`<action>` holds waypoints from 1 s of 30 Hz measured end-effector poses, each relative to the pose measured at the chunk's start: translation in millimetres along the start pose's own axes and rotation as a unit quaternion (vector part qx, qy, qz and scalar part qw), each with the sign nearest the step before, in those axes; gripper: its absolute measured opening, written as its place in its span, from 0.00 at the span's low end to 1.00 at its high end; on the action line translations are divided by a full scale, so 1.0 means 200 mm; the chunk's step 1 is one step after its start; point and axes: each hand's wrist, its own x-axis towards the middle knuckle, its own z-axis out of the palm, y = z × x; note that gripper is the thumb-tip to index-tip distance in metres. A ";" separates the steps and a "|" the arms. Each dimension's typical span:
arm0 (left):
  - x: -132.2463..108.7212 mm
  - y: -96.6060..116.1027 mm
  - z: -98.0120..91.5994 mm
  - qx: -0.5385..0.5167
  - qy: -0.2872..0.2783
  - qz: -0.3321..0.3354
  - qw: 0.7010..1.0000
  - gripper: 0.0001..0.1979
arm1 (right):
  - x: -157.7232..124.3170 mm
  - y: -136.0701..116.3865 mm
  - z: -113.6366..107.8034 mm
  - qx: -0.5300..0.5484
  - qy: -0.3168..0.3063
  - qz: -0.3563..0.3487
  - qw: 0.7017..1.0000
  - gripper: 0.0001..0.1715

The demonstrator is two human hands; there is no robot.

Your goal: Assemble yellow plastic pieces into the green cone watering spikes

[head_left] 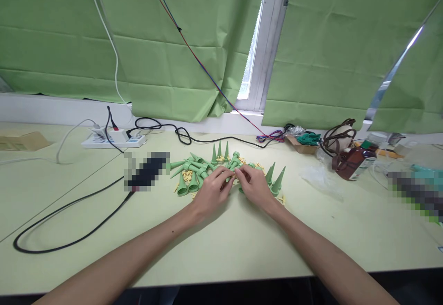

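My left hand [215, 188] and my right hand [255, 186] meet over a pile of green plastic cone-shaped spikes. Thumbs and fingers of both are pinched close together at the fingertips. Whatever they pinch is too small and too covered to make out. Just behind the fingertips a green spike [234, 157] leans with its round end up. Left of my hands, several spikes lie heaped, among them one [182, 188] with its hollow end facing me. A green spike [278, 181] stands point up beside my right hand. Small yellow plastic pieces [187, 176] lie scattered among the spikes.
A dark, blurred-out device [148, 172] with a looped black cable lies left of the pile. Behind it is a white power strip [114, 140]. To the right are clear plastic film [321, 180], a brown bottle [356, 161] and a small cardboard box [302, 146].
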 end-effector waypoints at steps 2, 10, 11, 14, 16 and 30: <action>0.00 0.00 0.00 0.004 0.006 0.004 1.000 0.07 | 0.00 -0.01 0.00 0.016 -0.010 0.003 1.000 0.17; 0.00 0.00 0.00 0.006 0.005 0.012 1.000 0.07 | 0.00 -0.01 0.00 0.026 -0.017 0.007 1.000 0.16; -0.01 0.00 0.00 0.006 0.003 0.015 1.000 0.07 | 0.00 -0.01 0.00 0.024 -0.016 0.007 1.000 0.16; -0.01 -0.01 0.00 0.008 0.000 0.026 1.000 0.08 | 0.00 -0.01 0.00 0.019 -0.012 0.009 1.000 0.16; -0.02 -0.01 0.01 0.007 0.001 0.030 1.000 0.08 | 0.00 0.00 0.00 0.016 -0.009 0.010 1.000 0.17; -0.03 -0.02 0.01 0.005 -0.016 0.030 0.999 0.09 | -0.01 0.01 0.00 0.005 -0.009 0.005 1.000 0.18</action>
